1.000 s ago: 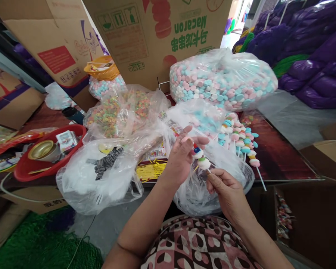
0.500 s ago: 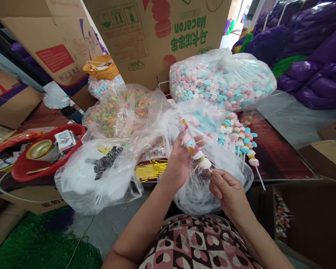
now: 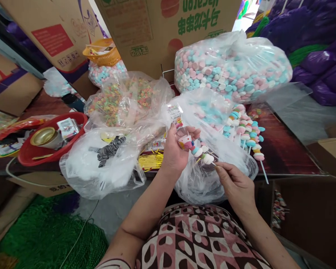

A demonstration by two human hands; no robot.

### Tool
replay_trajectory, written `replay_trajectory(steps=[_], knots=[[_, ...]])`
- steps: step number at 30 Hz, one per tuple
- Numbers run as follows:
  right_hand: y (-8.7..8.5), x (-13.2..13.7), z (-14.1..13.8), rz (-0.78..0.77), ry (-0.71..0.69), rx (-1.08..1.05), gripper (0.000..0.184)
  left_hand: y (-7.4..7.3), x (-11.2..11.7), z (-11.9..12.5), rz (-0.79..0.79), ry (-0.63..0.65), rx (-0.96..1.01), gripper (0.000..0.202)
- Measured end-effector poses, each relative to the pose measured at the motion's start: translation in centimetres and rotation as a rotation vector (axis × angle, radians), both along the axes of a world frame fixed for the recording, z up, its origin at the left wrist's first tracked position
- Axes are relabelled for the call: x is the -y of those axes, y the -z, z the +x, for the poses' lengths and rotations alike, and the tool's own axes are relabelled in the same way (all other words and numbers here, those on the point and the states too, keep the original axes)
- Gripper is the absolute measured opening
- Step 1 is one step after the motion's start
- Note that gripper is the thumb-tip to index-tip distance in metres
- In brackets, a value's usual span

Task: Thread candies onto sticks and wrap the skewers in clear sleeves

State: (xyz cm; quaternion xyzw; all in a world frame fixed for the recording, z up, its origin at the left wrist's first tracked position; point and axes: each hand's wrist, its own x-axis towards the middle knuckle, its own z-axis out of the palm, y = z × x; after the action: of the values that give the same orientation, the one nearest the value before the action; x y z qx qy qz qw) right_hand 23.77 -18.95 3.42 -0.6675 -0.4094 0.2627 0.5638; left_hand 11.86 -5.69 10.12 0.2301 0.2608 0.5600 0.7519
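Over the tabletop (image 3: pixel 299 157) near edge, candy skewer (image 3: pixel 196 151) slants nearward from cupped left hand (image 3: pixel 179 147), grip unclear, to right hand (image 3: pixel 238 185), pinched on the stick (image 3: pixel 214 163).

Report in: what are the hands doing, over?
Left hand cupped at far end of candy skewer. Right hand pinching its stick. Clear bag below; nothing visibly blocking.

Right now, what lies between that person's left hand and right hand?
In the head view, a candy skewer lies between the left hand, at its far end, and the right hand, pinching its stick.
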Motion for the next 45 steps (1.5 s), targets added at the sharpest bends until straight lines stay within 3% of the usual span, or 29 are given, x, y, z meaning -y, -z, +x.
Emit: replay_trajectory(steps=[5, 14, 21, 27, 33, 40, 45], knots=[[0.2, 0.4, 0.3, 0.015, 0.012, 0.057, 0.023, 0.1, 0.1, -0.2, 0.067, 0.019, -0.091, 0.015], [0.1, 0.2, -0.4, -0.003, -0.108, -0.185, 0.033, 1.1, 0.9, 0.3, -0.048, 0.123, 0.166, 0.017], [-0.4, -0.2, -0.2, -0.043, -0.205, -0.288, 0.038, 1.2, 2.2, 0.5, 0.021, 0.147, 0.032, 0.023], [-0.3, 0.1, -0.1, -0.04, -0.202, -0.209, 0.033, 1.4, 1.9, 0.4, 0.029, 0.116, -0.005, 0.026], [0.2, 0.0, -0.4, -0.045, -0.154, -0.232, 0.031, 1.7, 2.6, 0.9, 0.028, 0.191, -0.042, 0.029], [0.6, 0.1, -0.3, -0.019, -0.122, -0.032, 0.027, 2.5, 3.3, 1.7, 0.062, 0.217, -0.021, 0.027], [1.2, 0.1, -0.2, -0.042, -0.208, -0.314, 0.032, 2.5, 2.8, 0.7, 0.082, 0.298, -0.08, 0.035]])
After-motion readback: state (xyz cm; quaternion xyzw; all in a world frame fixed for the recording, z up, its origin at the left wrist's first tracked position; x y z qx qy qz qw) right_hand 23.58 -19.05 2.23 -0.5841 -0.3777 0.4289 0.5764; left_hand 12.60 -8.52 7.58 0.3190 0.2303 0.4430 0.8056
